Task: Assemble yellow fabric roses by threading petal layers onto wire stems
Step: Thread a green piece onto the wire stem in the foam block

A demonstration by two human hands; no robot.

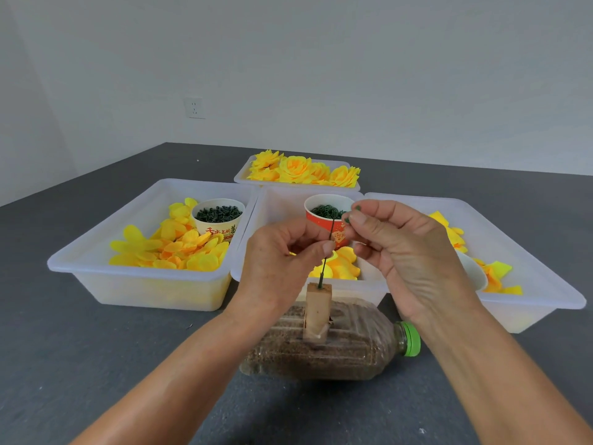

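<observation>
Standing upright, the green wire stem (328, 252) is stuck in a wooden block (317, 311) atop a lying bottle (337, 348). Left hand (282, 255) pinches stem mid-length. Right hand (401, 252) pinches a small green piece (353, 213) near stem tip. Petal-filled white trays (144, 274) behind; finished roses (301, 170) in far tray.

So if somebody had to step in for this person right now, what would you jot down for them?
Left hand pinches the green wire stem, which stands in the wooden block on the sand-filled bottle.
Right hand pinches a small green piece at the stem's tip.
Loose petals lie in the left tray; finished roses in the far tray.
Done: stem seated.
Left: no petals on this stem yet; thread the layers.
</observation>
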